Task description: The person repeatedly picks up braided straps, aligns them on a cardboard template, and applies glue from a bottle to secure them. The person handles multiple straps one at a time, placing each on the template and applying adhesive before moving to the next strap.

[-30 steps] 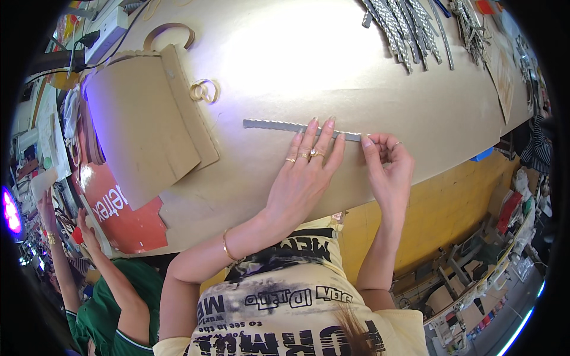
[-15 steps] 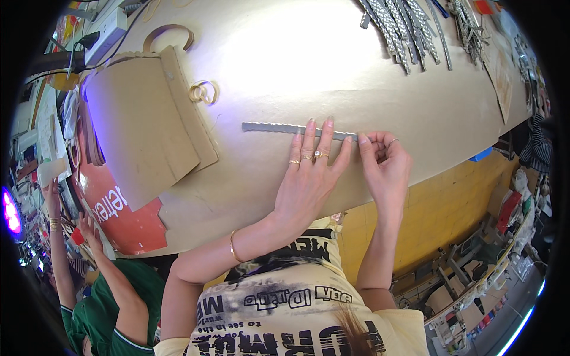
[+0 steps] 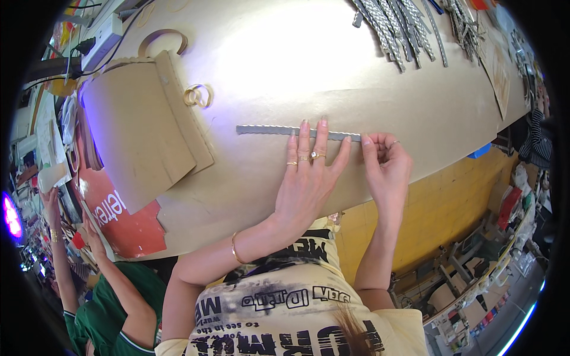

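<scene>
A narrow grey strip (image 3: 264,129) with a wavy, light edge lies lengthwise across the brown-covered table. My left hand (image 3: 310,172) rests flat on it, fingers spread over its middle and right part. At the strip's right end, the thumb and fingertips of my right hand (image 3: 386,160) are pinched together on it. The other fingers of that hand curl into the palm.
Bundled grey braided strips (image 3: 395,32) lie at the far right. A folded cardboard piece (image 3: 133,113) and a tan coiled band (image 3: 198,95) lie to the left, by a red sheet (image 3: 139,231). Another person in green (image 3: 116,302) works at lower left.
The view has shifted slightly, so the table things sit a little further left. Both hands stay on the strip, with a little more of its right end showing between them.
</scene>
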{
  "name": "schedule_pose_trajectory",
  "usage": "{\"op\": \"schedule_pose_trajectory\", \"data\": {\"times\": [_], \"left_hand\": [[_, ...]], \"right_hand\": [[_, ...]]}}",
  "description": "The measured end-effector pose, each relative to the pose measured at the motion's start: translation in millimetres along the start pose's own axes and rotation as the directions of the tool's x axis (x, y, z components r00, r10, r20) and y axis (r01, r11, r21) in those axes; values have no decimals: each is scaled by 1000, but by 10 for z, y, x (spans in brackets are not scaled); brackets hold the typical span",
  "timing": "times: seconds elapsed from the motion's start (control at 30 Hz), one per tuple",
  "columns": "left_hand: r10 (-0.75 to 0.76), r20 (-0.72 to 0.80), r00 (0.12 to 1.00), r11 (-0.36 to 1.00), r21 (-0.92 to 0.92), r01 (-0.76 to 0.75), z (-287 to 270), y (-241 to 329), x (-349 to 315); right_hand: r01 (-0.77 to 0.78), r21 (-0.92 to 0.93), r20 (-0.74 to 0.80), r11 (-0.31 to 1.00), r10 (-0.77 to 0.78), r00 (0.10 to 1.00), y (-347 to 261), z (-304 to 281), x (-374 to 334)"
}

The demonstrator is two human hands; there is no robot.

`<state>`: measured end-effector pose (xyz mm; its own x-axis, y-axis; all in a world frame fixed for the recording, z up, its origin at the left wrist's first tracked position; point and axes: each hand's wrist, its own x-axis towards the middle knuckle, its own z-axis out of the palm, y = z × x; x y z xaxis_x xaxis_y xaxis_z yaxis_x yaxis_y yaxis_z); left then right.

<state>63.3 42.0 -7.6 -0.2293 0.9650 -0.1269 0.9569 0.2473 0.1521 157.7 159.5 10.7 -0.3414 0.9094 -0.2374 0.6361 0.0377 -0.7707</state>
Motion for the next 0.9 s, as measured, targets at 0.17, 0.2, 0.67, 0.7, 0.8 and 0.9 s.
{"op": "schedule_pose_trajectory", "data": {"times": [0.17,0.2,0.67,0.7,0.8,0.9], "left_hand": [[-2,-3,1000,1000,7,2,-4,1,0],[-3,-8,1000,1000,7,3,-4,3,0],[-49,-56,997,998,43,51,22,24,-10],[-50,-59,997,998,45,53,28,24,-13],[-79,-95,992,996,-43,75,50,33,-13],[-99,-152,983,987,-143,77,68,-18,-24]], "right_hand": [[27,-57,-20,998,-28,999,-11,32,-20],[30,-66,-30,997,-32,999,-14,41,-21],[298,-384,-262,874,-412,872,204,168,-186],[366,-418,-188,832,-473,861,249,176,-229],[447,-424,83,788,-458,885,336,254,-444],[387,-512,101,767,-393,914,381,311,-513]]}}
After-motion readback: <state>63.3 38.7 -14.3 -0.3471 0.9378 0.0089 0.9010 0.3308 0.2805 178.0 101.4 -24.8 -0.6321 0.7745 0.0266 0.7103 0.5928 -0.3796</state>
